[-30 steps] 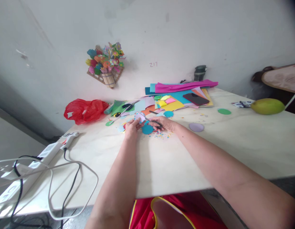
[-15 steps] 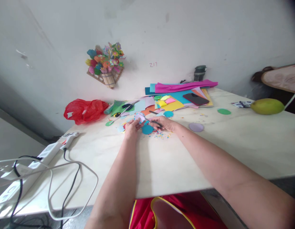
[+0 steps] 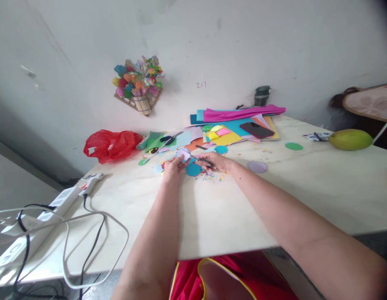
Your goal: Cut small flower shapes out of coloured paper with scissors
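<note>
Between the fingers of my left hand (image 3: 175,165) is a light purple paper circle (image 3: 182,154) with a bluish edge. My right hand (image 3: 216,161) is closed round the dark handles of a pair of scissors (image 3: 207,163). Their blades point left and meet the right side of the purple circle. Just under the hands lies a blue paper circle (image 3: 193,169) on the table, with tiny coloured paper scraps (image 3: 212,177) around it. A second blue circle (image 3: 221,149) rests beyond my right hand.
Coloured paper sheets (image 3: 234,118), a phone (image 3: 257,129) and other scissors (image 3: 168,139) lie at the back. A red plastic bag (image 3: 110,143) sits to the left, above a power strip (image 3: 40,225) with loose cables. Rightward are a purple circle (image 3: 257,166), a green circle (image 3: 294,146) and a mango-like fruit (image 3: 350,139).
Almost nothing differs. Both hands keep their places, with the scissors still at the right side of the purple circle.
</note>
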### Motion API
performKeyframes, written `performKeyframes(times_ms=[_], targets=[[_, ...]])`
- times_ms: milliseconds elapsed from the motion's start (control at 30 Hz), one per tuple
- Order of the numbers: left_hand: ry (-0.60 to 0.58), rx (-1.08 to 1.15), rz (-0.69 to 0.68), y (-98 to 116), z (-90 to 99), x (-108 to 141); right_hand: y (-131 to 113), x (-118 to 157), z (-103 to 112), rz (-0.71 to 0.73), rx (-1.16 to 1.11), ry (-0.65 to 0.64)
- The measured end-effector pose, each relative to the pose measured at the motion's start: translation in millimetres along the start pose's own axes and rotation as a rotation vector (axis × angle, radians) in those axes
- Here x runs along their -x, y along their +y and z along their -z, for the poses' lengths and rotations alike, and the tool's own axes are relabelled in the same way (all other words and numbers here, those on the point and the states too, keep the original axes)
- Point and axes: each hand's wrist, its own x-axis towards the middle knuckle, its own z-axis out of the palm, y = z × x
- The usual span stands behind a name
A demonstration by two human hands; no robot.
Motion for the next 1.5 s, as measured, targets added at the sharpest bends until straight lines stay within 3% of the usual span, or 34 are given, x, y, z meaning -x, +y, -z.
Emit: performKeyframes(times_ms=[433,1033,1500], targets=[[0.001,-0.006,-0.031,-1.0,-1.1,0.0,1.1,-0.8,1.5,0.003,-0.061,0.008],[-0.078,-0.011,-0.016,-4.2,1.0,1.5,-3.0,7.2,-1.8,0.084,-0.026,0.056],[-0.174,-0.067,0.012,-2.5,-2.1,5.9,-1.2,4.6,-2.8,0.059,-0.041,0.097]])
